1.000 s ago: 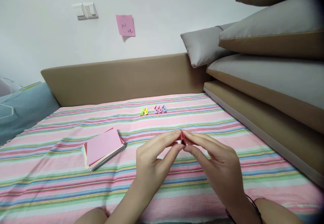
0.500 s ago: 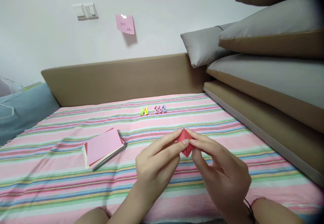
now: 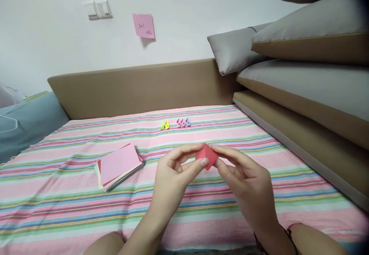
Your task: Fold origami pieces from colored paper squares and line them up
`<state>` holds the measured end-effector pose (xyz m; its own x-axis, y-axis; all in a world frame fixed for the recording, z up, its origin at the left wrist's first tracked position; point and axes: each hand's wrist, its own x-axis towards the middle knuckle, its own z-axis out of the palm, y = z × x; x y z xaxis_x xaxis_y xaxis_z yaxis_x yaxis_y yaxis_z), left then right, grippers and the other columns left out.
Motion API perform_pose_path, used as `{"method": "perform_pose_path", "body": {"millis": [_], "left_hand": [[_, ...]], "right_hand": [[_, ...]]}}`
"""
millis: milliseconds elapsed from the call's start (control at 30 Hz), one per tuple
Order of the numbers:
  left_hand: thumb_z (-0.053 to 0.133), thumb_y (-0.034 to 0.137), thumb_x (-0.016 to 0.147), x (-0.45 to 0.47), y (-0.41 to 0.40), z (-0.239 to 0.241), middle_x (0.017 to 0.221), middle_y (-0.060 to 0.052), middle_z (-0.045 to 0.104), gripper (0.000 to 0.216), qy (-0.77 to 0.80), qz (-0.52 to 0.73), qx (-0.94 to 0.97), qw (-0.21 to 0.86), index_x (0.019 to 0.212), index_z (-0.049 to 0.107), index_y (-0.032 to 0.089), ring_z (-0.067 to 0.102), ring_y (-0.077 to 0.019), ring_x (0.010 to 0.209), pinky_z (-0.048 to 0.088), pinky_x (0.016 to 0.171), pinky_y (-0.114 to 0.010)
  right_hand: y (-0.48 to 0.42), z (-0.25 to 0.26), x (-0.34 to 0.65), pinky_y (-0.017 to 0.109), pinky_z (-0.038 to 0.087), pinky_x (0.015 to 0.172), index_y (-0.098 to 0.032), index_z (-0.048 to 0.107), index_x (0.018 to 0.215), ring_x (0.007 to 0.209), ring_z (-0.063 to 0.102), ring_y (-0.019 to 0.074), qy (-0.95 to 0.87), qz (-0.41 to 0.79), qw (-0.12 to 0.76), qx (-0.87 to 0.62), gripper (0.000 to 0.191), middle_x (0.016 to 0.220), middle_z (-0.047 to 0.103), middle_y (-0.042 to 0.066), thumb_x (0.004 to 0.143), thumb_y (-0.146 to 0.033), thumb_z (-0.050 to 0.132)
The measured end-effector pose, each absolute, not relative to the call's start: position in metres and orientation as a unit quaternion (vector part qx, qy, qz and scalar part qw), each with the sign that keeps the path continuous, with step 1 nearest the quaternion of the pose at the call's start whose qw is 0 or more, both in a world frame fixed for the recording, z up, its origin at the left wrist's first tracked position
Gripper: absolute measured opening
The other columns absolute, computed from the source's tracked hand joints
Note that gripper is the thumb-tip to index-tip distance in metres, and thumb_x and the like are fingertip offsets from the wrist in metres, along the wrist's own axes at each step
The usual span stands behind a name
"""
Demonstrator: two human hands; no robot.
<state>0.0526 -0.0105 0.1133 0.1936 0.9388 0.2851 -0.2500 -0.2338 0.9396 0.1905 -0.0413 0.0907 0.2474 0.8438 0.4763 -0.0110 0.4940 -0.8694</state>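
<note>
Left hand (image 3: 173,172) and right hand (image 3: 252,184) both pinched folded red paper (image 3: 211,156). Paper stack (image 3: 119,164) lay beyond, leftward.

I am seeing a thin, dark cord bracelet (image 3: 290,239) circling the wrist just behind the right hand (image 3: 248,185), its loop sitting loosely and bowing outward on the side away from the left hand (image 3: 170,174). Behind that left hand a slim, bare forearm (image 3: 147,222) is tapering, and its thumb is showing me a short, rounded nail (image 3: 204,162). Flanking both hands, farther back, bare, rounded legs (image 3: 105,243) are edging into my feed.
</note>
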Motion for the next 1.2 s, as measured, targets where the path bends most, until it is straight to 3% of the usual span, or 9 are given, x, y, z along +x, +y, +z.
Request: {"method": "perform_pose_path", "body": {"millis": [167, 300, 433, 533, 767, 1200], "left_hand": [[0.082, 0.016, 0.064, 0.049, -0.002, 0.113, 0.094, -0.003, 0.073, 0.038, 0.316, 0.533, 0.445, 0.647, 0.101, 0.071, 0.020, 0.068, -0.0119, 0.086, 0.053, 0.075, -0.016], [0.081, 0.015, 0.066, 0.050, 0.003, 0.109, 0.089, -0.003, 0.073, 0.032, 0.309, 0.534, 0.395, 0.681, 0.097, 0.072, 0.016, 0.067, -0.0089, 0.081, 0.052, 0.076, -0.015], [0.080, 0.014, 0.067, 0.052, 0.003, 0.106, 0.085, -0.002, 0.073, 0.023, 0.305, 0.528, 0.399, 0.685, 0.089, 0.072, 0.014, 0.066, -0.0086, 0.079, 0.053, 0.076, -0.016], [0.078, 0.017, 0.070, 0.052, 0.002, 0.108, 0.081, 0.000, 0.072, 0.018, 0.307, 0.510, 0.413, 0.689, 0.086, 0.070, 0.016, 0.065, -0.0082, 0.073, 0.054, 0.072, -0.018], [0.081, 0.023, 0.066, 0.043, 0.007, 0.112, 0.076, -0.002, 0.073, 0.023, 0.360, 0.458, 0.495, 0.645, 0.084, 0.071, 0.014, 0.066, -0.0105, 0.071, 0.053, 0.072, -0.020], [0.082, 0.022, 0.065, 0.047, 0.008, 0.106, 0.069, -0.001, 0.072, 0.018, 0.355, 0.487, 0.443, 0.663, 0.078, 0.072, 0.015, 0.065, -0.0098, 0.062, 0.053, 0.067, -0.020]], "right_hand": [[-0.035, 0.089, 0.194, 0.023, 0.054, 0.091, -0.031, 0.066, 0.106, 0.109, 0.062, 0.0136, -0.488, 0.426, 0.674, -0.355, 0.019, 0.113, 0.068, -0.003, 0.088, -0.026, 0.061], [-0.032, 0.090, 0.196, 0.022, 0.055, 0.085, -0.025, 0.066, 0.104, 0.099, 0.065, 0.0135, -0.494, 0.474, 0.620, -0.383, 0.019, 0.104, 0.070, 0.001, 0.086, -0.032, 0.063], [-0.031, 0.091, 0.194, 0.020, 0.055, 0.071, -0.019, 0.068, 0.088, 0.075, 0.066, 0.0108, -0.504, 0.475, 0.587, -0.419, 0.016, 0.081, 0.070, 0.000, 0.084, -0.035, 0.065], [-0.031, 0.091, 0.192, 0.019, 0.053, 0.066, -0.019, 0.067, 0.081, 0.069, 0.063, 0.0100, -0.502, 0.449, 0.591, -0.443, 0.018, 0.070, 0.067, -0.001, 0.085, -0.035, 0.063], [-0.035, 0.091, 0.193, 0.019, 0.051, 0.064, -0.019, 0.065, 0.080, 0.068, 0.061, 0.0104, -0.511, 0.429, 0.574, -0.475, 0.020, 0.070, 0.065, -0.001, 0.086, -0.037, 0.061], [-0.036, 0.095, 0.196, 0.025, 0.054, 0.064, -0.017, 0.065, 0.075, 0.066, 0.061, 0.0124, -0.497, 0.473, 0.591, -0.424, 0.019, 0.069, 0.064, 0.001, 0.085, -0.034, 0.062]]}}
